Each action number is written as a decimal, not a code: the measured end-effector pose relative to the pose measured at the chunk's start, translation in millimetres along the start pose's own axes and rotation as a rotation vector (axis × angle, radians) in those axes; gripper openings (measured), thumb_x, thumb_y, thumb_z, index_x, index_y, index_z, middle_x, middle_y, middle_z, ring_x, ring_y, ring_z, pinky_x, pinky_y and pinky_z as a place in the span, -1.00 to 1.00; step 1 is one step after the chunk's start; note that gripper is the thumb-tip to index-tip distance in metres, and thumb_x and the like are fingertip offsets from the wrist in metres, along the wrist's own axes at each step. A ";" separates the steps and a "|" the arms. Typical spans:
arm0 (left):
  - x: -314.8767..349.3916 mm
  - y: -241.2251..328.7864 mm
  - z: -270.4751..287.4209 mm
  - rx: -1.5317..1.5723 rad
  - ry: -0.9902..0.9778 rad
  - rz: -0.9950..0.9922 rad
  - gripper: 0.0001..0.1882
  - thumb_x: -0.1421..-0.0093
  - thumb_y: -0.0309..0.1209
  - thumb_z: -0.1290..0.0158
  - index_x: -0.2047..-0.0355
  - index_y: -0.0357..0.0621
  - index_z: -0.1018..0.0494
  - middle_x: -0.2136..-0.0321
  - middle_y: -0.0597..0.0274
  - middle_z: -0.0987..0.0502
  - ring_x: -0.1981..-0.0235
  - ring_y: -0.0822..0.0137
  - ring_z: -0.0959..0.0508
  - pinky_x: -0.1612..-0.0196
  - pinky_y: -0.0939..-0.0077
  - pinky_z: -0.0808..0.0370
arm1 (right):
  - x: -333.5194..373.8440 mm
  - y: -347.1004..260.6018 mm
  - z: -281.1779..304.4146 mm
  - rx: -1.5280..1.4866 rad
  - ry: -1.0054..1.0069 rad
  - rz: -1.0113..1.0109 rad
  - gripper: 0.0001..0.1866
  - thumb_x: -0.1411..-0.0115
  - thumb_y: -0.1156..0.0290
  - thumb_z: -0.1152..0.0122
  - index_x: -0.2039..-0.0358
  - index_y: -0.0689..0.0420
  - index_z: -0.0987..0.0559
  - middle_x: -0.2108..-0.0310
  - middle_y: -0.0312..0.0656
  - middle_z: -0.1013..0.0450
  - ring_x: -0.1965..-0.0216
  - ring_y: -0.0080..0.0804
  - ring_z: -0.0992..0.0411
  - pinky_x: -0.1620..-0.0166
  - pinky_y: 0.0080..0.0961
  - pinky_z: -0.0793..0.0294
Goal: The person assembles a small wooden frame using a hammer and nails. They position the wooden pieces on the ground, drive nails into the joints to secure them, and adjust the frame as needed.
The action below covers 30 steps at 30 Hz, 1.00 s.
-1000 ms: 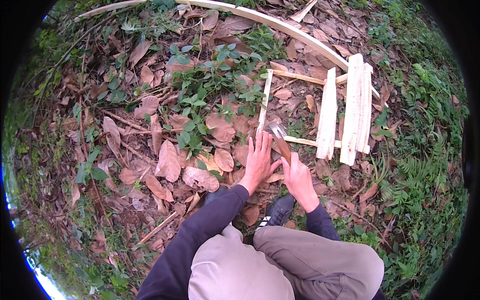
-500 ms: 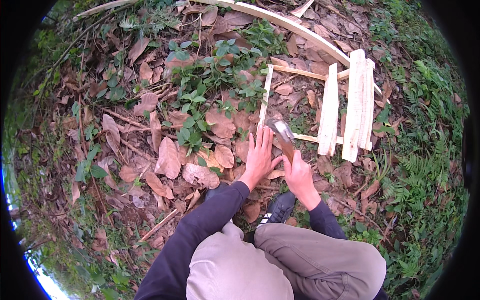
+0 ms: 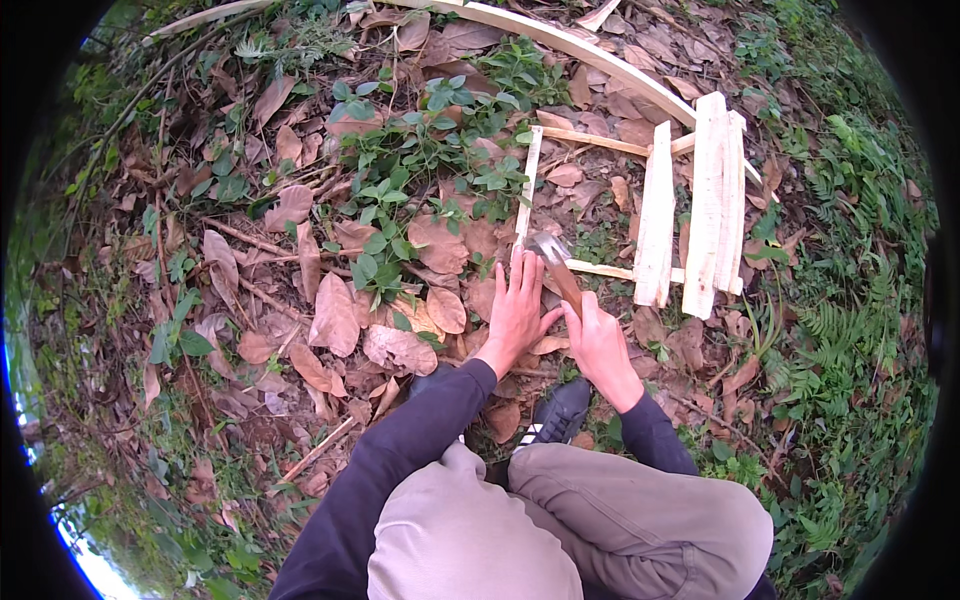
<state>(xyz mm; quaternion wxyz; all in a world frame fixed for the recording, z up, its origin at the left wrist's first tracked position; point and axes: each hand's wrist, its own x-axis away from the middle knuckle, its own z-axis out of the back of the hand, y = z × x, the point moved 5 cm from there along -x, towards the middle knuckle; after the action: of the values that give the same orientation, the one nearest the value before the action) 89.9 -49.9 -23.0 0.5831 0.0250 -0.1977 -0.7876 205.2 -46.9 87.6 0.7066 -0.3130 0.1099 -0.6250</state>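
My right hand (image 3: 600,345) is wrapped round the brown wooden handle of a hammer (image 3: 568,285), whose metal head is beside my left fingertips. With its fingers stretched out, my left hand (image 3: 517,318) lies against the near end of a thin wooden strip (image 3: 529,185), which it partly covers. This strip forms the left side of a pale wooden frame. Two thin rails, the far rail (image 3: 596,141) and the near rail (image 3: 603,270), run rightward from it under wider slats. One slat (image 3: 655,215) stands apart from a pair of broader slats (image 3: 708,205) at the right. Any nail is hidden.
A long curved wooden strip (image 3: 570,45) arches across the ground beyond the frame. Brown dry leaves (image 3: 335,315) and low green plants (image 3: 375,210) cover the soil. Ferns (image 3: 850,250) grow at the right. My dark shoe (image 3: 558,412) is just below my hands.
The hammer head has shifted slightly left and down, closer to my left fingertips and the strip's end. My left hand stays in nearly the same place, fingers still stretched.
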 end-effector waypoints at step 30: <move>-3.4 4.7 -1.6 -0.004 -0.038 -0.036 -0.04 -0.23 0.14 -0.04 -0.37 -0.44 -0.17 -0.45 -0.24 -0.03 -0.52 -0.18 0.13 -0.47 -0.23 0.04 | 9.8 3.7 -6.2 0.000 0.076 0.010 -0.75 -0.40 0.36 -0.15 0.19 0.27 -0.34 0.53 0.25 -0.48 0.44 0.28 -0.53 0.47 0.02 -0.48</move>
<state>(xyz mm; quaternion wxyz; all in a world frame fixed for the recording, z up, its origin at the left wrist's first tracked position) 95.7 -48.3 -23.5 0.5651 0.0128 -0.2067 -0.7986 206.7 -58.0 82.9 0.7049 -0.2885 0.1384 -0.6330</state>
